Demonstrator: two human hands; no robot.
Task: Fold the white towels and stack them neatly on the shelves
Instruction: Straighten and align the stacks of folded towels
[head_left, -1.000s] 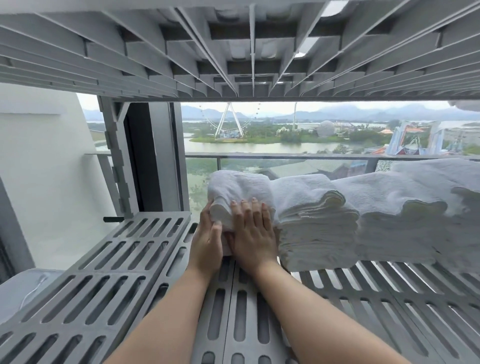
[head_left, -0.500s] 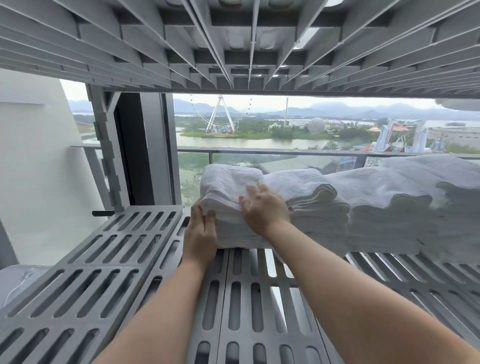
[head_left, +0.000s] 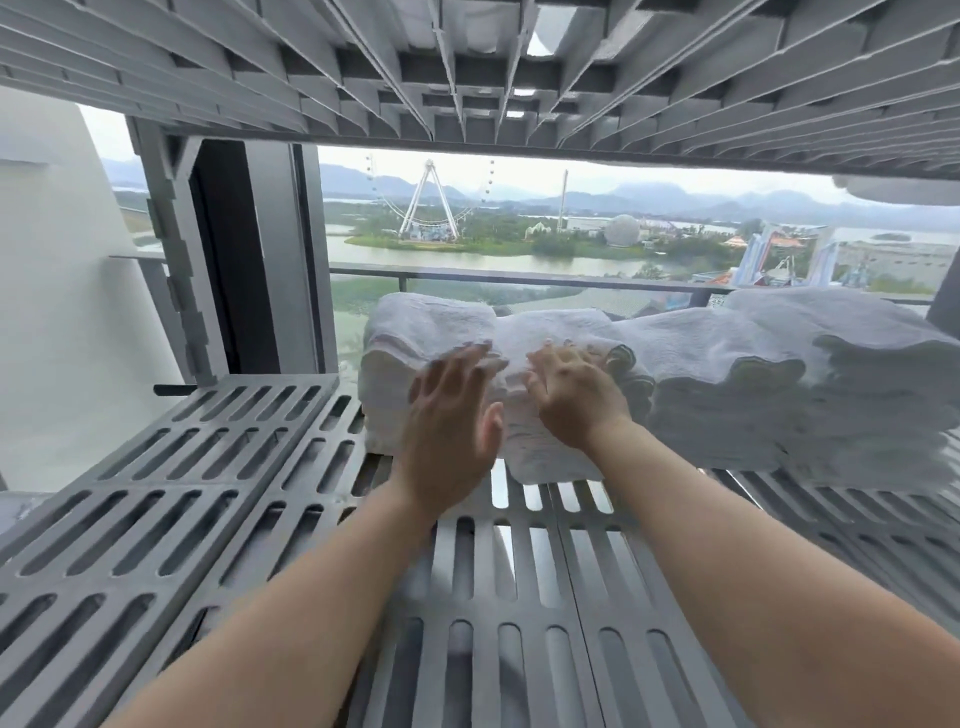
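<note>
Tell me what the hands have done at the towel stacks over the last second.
The left hand came off the left front edge of the end stack and is open, fingers spread, before its right part; blur hides any contact. The right hand shifted right, from that stack's top to the front of the next stack, open too. Nothing is gripped. Stacks and shelf stayed put.

White towels (head_left: 727, 374) lie on a grey shelf (head_left: 218, 499) patterned with slots.
</note>
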